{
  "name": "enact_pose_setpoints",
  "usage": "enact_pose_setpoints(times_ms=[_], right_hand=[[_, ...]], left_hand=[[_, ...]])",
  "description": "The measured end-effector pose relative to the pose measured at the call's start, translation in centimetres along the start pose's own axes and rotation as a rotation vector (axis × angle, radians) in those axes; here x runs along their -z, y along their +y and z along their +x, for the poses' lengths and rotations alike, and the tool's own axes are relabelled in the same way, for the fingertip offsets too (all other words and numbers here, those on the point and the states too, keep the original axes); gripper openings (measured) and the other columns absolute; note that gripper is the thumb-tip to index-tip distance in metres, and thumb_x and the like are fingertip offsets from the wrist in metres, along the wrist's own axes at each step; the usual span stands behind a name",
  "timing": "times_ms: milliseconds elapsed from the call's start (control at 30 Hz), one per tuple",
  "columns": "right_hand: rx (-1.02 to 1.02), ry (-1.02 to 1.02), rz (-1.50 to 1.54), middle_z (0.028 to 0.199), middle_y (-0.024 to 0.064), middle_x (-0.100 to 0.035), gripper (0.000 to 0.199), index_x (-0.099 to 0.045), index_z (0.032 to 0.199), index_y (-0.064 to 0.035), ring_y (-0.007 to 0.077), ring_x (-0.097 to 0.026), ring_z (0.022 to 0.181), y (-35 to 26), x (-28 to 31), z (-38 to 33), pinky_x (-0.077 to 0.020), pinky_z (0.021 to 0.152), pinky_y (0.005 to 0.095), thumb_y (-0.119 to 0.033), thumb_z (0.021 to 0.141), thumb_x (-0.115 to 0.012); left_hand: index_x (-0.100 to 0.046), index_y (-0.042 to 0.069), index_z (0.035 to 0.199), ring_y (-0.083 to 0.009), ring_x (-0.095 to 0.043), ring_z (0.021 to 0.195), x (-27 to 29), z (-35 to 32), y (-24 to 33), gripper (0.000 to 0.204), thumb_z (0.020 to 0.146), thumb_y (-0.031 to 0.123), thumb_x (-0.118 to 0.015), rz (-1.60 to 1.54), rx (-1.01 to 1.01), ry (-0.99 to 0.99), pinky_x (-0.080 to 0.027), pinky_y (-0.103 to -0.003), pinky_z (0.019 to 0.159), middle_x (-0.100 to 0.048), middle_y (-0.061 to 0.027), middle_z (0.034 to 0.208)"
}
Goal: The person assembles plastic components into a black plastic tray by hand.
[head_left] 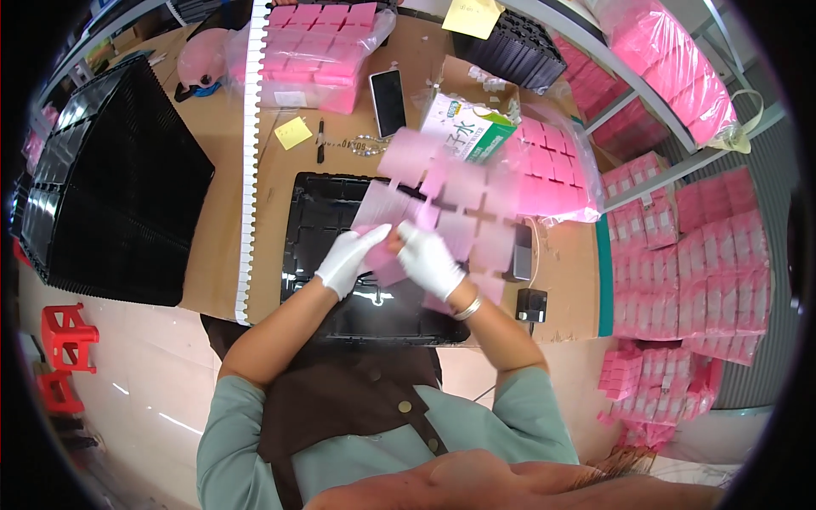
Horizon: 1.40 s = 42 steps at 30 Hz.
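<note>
Both my hands wear white gloves and meet over a black plastic tray [310, 223] on the table. My left hand [350, 257] is closed on the near left side of a pink slotted sheet [466, 194], thumb along the top. Close beside it, my right hand [427, 259] is closed too, its fingers pinched at the same pink material. The sheet tilts up over the tray's right part and is smeared by motion. Whether it is one sheet or several layers I cannot tell. Much of the tray is hidden under the sheet and my hands.
Tall stacked black trays [119, 187] stand at the left, beyond a white notched strip [250, 170]. Farther back are bagged pink sheets [319, 51], a phone [388, 102], a pen [320, 140] and a green-white carton [466, 127]. A black charger [531, 304] sits near the right edge.
</note>
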State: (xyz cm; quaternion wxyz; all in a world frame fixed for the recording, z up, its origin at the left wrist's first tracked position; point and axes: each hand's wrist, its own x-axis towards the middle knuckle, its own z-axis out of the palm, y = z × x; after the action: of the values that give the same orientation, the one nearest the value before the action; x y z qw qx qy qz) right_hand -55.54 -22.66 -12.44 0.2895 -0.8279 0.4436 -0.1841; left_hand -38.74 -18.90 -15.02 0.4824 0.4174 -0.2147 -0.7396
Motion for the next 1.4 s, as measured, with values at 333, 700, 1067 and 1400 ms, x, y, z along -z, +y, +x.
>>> enact_pose_setpoints(times_ms=[333,700,1067,1400], right_hand=[[-0.276,0.458,0.094,0.083,0.0155,-0.062,0.019,-0.065,0.089,-0.0003,0.0287,-0.062,0.077,9.4,1.8,-8.4,-0.0483,0.070,0.0363,-0.018,0.083,-0.066],[-0.334,0.158,-0.086,0.093,0.0146,-0.059,0.027,-0.067,0.088,-0.0074,0.0320,-0.062,0.083,8.4,0.7,-9.5,-0.0500,0.074,0.0408,-0.029,0.074,-0.074],[-0.322,0.068,-0.055,0.088,0.0128,-0.061,0.031,-0.061,0.094,-0.0035,0.0249,-0.061,0.078,8.0,1.2,-9.3,-0.0493,0.071,0.0359,-0.025,0.075,-0.075],[-0.580,0.139,0.303,0.066,0.0027,-0.059,0.028,-0.059,0.094,-0.0014,0.0099,-0.053,0.060,7.9,-0.5,-12.7,-0.0446,0.057,0.0254,-0.008,0.072,-0.075]], left_hand=[[-0.057,0.000,0.104,-0.0211,-0.065,0.076,10.6,-1.5,-1.3,0.026,0.089,0.021,-0.061,0.218,-0.065,0.382,-0.054,-0.033,0.071,-0.064,-0.0092,0.090],[-0.024,-0.001,0.143,-0.0289,-0.052,0.116,9.2,-8.5,-4.0,0.086,0.079,0.029,-0.071,0.985,-0.337,0.543,-0.040,-0.037,0.098,-0.052,-0.0215,0.125],[-0.022,0.005,0.145,-0.0223,-0.060,0.057,6.6,-10.6,-2.8,0.073,0.083,0.011,-0.061,0.765,-0.147,0.501,-0.051,-0.036,0.064,-0.059,-0.0094,0.071],[-0.034,0.006,0.141,-0.0306,-0.061,0.061,8.0,-13.6,-3.9,0.064,0.085,0.020,-0.061,1.253,-0.210,0.558,-0.050,-0.041,0.064,-0.061,-0.0105,0.067]])
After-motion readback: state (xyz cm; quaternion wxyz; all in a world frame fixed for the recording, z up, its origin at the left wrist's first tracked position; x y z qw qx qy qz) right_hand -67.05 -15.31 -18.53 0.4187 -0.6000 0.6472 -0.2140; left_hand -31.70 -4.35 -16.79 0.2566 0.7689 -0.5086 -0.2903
